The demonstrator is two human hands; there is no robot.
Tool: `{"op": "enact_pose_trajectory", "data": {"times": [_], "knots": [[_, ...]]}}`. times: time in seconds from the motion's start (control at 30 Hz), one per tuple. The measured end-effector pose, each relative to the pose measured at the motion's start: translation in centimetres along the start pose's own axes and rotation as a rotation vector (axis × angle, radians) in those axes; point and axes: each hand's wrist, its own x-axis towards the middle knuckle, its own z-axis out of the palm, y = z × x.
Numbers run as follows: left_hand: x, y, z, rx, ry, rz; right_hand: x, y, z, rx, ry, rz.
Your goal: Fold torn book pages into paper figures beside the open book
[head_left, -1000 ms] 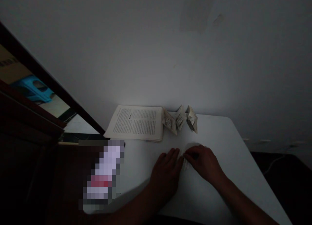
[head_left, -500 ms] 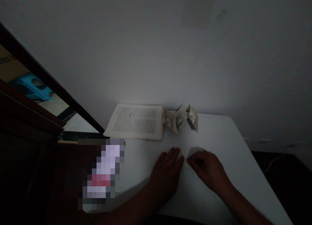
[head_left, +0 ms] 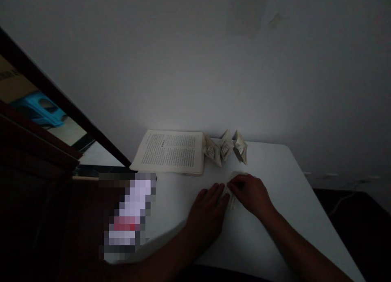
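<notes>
In the head view, your small paper piece (head_left: 232, 203) lies on the white desk (head_left: 271, 164), between your two hands and partly covered by the left one. Your left hand (head_left: 210, 210) rests flat over its left side, fingers almost straight; this grip is spread and pinches nothing that can be seen. Your right hand (head_left: 250, 194) has a narrow grip, with thumb and forefinger tips near together at the far end of the paper. It is too dark to tell whether they are closed on it.

I judge the paper to be very light, thin and soft, easy to crease, tear or slide on the smooth desk. Better you take it by the edge with the fingertips, and press it down with a flat palm. Beyond your hands stand three folded paper shapes (head_left: 240, 147), beside the stack of printed pages (head_left: 171, 151); they would probably crush easily.
</notes>
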Motion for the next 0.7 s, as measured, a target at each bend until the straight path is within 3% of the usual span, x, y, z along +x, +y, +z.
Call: {"op": "enact_pose_trajectory", "data": {"times": [0.23,0.5,0.7], "knots": [[0.1,0.0,-1.3,-0.066,0.004,-0.010,-1.5,0.6,-0.6,0.058,-0.035,-0.048],[0.2,-0.9,-3.0,-0.184,-0.093,0.062,-4.1,1.6,-1.9,0.114,-0.159,-0.345],[0.3,-1.1,-3.2,-0.195,-0.090,0.073,-4.2,1.9,-1.6,0.025,-0.097,-0.526]]}}
